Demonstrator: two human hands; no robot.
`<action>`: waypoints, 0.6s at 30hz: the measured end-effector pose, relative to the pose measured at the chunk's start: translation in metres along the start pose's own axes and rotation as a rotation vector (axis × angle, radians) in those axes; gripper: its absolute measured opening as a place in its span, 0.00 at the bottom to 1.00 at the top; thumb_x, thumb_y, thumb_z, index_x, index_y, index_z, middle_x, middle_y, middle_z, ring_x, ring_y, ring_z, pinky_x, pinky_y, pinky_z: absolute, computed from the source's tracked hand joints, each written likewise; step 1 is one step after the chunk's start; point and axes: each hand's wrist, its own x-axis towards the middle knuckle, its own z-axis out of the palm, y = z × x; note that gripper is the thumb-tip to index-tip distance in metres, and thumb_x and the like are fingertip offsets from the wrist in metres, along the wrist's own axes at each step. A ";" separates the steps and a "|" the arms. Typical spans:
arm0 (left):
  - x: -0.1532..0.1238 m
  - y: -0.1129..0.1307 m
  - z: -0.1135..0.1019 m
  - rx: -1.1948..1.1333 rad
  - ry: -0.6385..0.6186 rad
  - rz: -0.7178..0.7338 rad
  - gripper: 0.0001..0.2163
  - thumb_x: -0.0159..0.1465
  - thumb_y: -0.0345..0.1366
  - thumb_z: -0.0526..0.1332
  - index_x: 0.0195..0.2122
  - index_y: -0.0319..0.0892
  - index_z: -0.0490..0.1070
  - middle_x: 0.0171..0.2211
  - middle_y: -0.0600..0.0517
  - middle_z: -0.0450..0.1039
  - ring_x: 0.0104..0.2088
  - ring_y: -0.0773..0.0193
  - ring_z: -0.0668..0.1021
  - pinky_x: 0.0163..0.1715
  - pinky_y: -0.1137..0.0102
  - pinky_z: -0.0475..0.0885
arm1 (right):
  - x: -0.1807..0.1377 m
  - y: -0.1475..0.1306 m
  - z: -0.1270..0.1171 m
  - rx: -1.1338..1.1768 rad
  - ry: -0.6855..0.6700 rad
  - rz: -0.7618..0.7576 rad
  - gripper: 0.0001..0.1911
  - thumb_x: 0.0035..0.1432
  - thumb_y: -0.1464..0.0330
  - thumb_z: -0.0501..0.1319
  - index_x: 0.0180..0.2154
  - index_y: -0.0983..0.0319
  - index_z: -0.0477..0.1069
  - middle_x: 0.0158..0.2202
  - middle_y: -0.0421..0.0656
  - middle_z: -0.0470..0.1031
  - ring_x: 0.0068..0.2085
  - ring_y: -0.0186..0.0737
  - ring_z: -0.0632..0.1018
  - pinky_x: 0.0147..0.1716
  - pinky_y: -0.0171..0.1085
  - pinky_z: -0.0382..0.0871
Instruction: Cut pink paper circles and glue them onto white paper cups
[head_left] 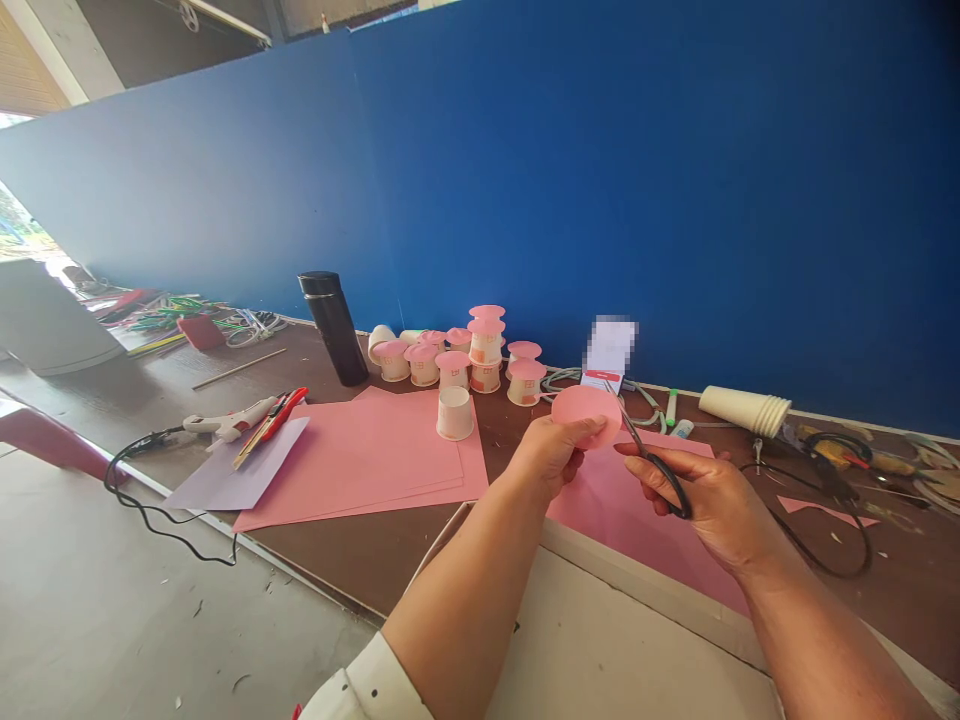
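My left hand (559, 450) pinches a round pink paper disc (581, 408) by its lower edge, thumb on top. In my right hand (697, 490) is a pair of scissors (664, 475) with dark handles. Their blades point up and away, at the right edge of the disc; whether they touch the paper I cannot tell. Beneath both hands lies a sheet of pink paper (600, 530). Beyond them stand several small paper cups with pink disc tops (454, 370), some stacked. A plain paper cup (455, 413) stands upside down nearer to me.
Large pink sheets (360, 455) cover the table's middle. A glue gun (232, 420) and a red cutter knife (270, 428) rest on a pale lilac sheet (225, 480). A black flask (334, 330) stands behind. On the right are nested paper cups (745, 410) and cables (862, 530).
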 end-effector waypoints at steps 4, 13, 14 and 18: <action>-0.001 0.001 0.000 0.003 0.007 -0.003 0.16 0.48 0.34 0.74 0.37 0.37 0.75 0.32 0.50 0.72 0.27 0.71 0.69 0.23 0.76 0.63 | 0.002 0.001 -0.002 -0.006 -0.051 0.009 0.31 0.45 0.47 0.69 0.44 0.61 0.82 0.19 0.37 0.66 0.21 0.35 0.67 0.25 0.38 0.65; 0.003 -0.003 -0.002 0.022 -0.011 -0.002 0.18 0.47 0.37 0.74 0.39 0.38 0.75 0.31 0.51 0.71 0.27 0.71 0.69 0.23 0.76 0.62 | -0.003 -0.003 0.003 -0.005 0.026 -0.001 0.28 0.46 0.47 0.68 0.41 0.60 0.83 0.18 0.37 0.66 0.21 0.35 0.66 0.26 0.39 0.64; 0.003 -0.003 -0.002 0.021 -0.015 0.001 0.19 0.47 0.37 0.74 0.39 0.38 0.75 0.30 0.51 0.71 0.26 0.71 0.69 0.22 0.76 0.62 | -0.003 -0.003 0.003 -0.001 0.028 0.005 0.27 0.46 0.48 0.68 0.41 0.60 0.83 0.18 0.37 0.66 0.21 0.34 0.66 0.26 0.39 0.64; 0.005 -0.004 -0.003 0.022 -0.022 0.002 0.19 0.46 0.38 0.75 0.38 0.39 0.75 0.28 0.52 0.69 0.25 0.71 0.67 0.21 0.76 0.60 | -0.002 -0.002 0.002 0.015 0.018 0.020 0.27 0.45 0.49 0.69 0.42 0.60 0.82 0.18 0.37 0.66 0.21 0.34 0.66 0.26 0.39 0.63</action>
